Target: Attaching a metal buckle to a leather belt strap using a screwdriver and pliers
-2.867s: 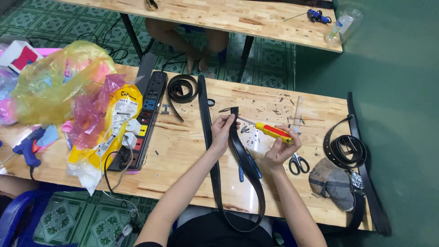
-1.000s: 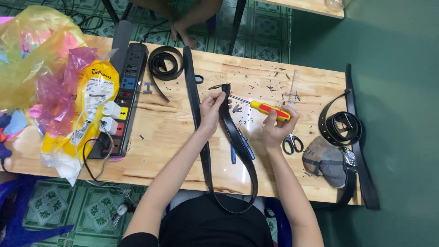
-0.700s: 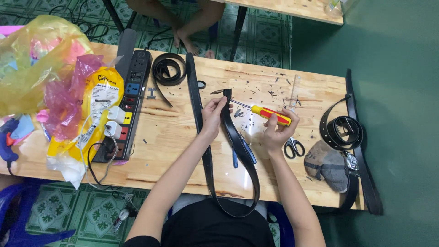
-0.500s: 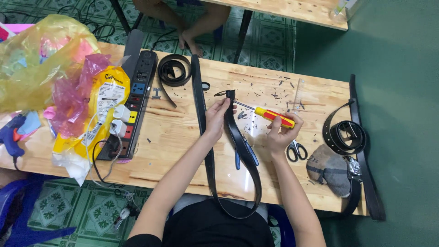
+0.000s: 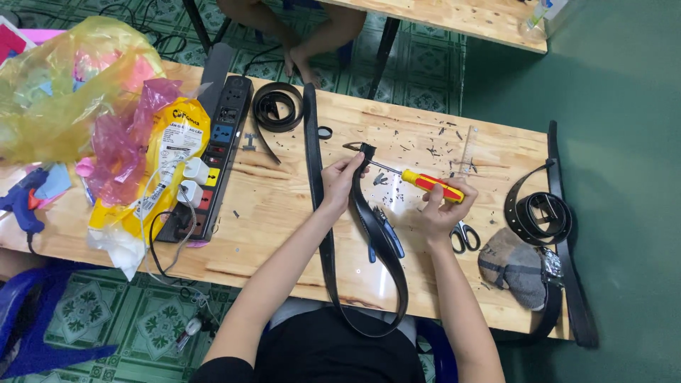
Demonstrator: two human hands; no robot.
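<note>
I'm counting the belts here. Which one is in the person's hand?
The black belt looping off the table's near edge; the left hand grips its end. The coiled belts lie untouched.

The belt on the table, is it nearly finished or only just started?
Hard to say exactly. Black scraps litter the table, so some cutting looks done. Right now the left hand pins the belt's end while the right hand works a screwdriver at it. Coiled belts wait alongside.
</note>
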